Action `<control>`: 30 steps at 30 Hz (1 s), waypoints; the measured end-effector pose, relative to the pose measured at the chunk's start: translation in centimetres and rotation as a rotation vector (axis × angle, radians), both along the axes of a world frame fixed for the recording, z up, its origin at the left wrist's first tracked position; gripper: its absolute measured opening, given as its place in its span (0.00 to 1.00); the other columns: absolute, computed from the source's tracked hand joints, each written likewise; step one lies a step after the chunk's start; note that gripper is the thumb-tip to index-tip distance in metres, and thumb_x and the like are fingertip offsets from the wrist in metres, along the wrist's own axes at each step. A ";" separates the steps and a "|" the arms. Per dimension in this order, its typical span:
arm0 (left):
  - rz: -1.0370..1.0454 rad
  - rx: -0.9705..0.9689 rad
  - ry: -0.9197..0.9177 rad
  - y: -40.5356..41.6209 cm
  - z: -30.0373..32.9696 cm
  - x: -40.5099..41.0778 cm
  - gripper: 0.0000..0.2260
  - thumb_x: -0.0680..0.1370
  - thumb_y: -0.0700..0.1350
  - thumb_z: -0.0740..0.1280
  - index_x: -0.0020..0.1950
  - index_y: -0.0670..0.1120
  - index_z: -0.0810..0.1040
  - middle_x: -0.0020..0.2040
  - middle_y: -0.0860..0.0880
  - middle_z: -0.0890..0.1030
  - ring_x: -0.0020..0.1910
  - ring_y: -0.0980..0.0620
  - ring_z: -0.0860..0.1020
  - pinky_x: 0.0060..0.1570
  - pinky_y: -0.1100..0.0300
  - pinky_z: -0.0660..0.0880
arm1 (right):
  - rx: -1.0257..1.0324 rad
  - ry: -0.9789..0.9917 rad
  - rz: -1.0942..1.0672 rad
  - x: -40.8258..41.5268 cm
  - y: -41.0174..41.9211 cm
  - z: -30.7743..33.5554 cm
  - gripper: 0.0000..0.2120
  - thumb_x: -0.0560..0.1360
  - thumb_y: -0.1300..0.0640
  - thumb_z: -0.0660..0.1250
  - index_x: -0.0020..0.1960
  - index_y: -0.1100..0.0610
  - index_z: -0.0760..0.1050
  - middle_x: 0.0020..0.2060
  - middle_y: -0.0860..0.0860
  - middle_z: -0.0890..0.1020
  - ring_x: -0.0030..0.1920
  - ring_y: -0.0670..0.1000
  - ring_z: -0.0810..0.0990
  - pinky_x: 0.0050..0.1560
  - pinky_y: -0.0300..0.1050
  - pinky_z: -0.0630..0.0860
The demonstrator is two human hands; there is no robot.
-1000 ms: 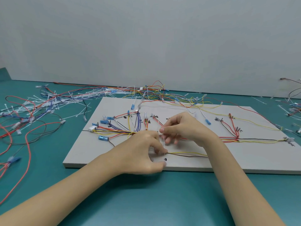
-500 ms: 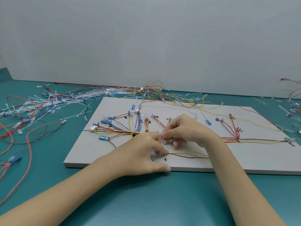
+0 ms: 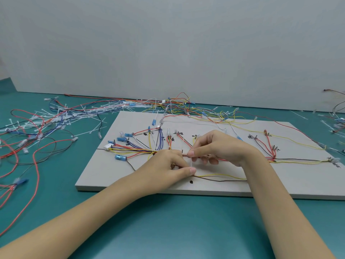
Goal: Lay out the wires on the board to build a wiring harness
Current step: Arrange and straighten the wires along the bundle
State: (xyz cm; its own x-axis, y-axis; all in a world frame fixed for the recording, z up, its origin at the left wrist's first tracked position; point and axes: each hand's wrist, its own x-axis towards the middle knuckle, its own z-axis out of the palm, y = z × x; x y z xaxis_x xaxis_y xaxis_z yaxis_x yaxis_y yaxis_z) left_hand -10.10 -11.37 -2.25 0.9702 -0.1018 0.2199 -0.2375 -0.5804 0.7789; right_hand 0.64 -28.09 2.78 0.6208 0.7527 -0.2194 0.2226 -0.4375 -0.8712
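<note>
Pinching at board centre: left hand and right hand are both gripping the wire bundle, fingers curled, a pale tie strip between them. Loose wires are lying left of board on the green table.

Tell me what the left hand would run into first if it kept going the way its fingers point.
Its fingers point rightward, so the left hand would most likely meet the right hand first; their fingertips already nearly touch over the wire bundle on the board.
</note>
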 end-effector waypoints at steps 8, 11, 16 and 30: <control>0.035 -0.043 0.073 -0.3 0.3 -0.1 0.06 0.75 0.53 0.71 0.43 0.54 0.86 0.39 0.47 0.76 0.36 0.52 0.73 0.40 0.49 0.75 | -0.007 0.055 0.056 0.2 -0.2 0.1 0.04 0.73 0.59 0.73 0.41 0.59 0.83 0.35 0.52 0.83 0.35 0.49 0.77 0.28 0.37 0.69; 0.038 -0.060 0.127 -0.4 0.5 0.0 0.08 0.75 0.52 0.71 0.42 0.50 0.87 0.40 0.42 0.77 0.40 0.43 0.77 0.38 0.47 0.80 | -0.012 0.071 0.069 0.2 -0.3 0.1 0.05 0.75 0.59 0.71 0.41 0.59 0.81 0.36 0.53 0.83 0.35 0.49 0.78 0.29 0.36 0.70; 0.031 -0.091 0.161 -0.4 0.6 0.2 0.07 0.74 0.52 0.72 0.40 0.51 0.86 0.41 0.36 0.77 0.37 0.42 0.75 0.36 0.47 0.80 | -0.009 0.090 0.082 0.2 -0.2 0.2 0.06 0.76 0.59 0.69 0.41 0.59 0.79 0.37 0.53 0.82 0.35 0.49 0.78 0.30 0.37 0.70; 0.070 -0.111 0.165 -0.5 0.0 0.7 0.12 0.66 0.62 0.68 0.35 0.55 0.85 0.40 0.36 0.79 0.33 0.49 0.72 0.34 0.53 0.73 | -0.013 0.066 0.126 -0.1 0.0 0.1 0.06 0.75 0.58 0.71 0.40 0.59 0.80 0.36 0.54 0.84 0.37 0.50 0.77 0.34 0.38 0.72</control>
State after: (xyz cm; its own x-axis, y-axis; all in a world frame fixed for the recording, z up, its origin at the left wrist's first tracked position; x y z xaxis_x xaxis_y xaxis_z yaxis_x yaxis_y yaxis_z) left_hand -9.39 -11.86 -2.25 0.9979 -0.0170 0.0633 -0.0633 -0.4990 0.8643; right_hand 0.57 -28.07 2.92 0.5052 0.8207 -0.2670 0.2186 -0.4210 -0.8804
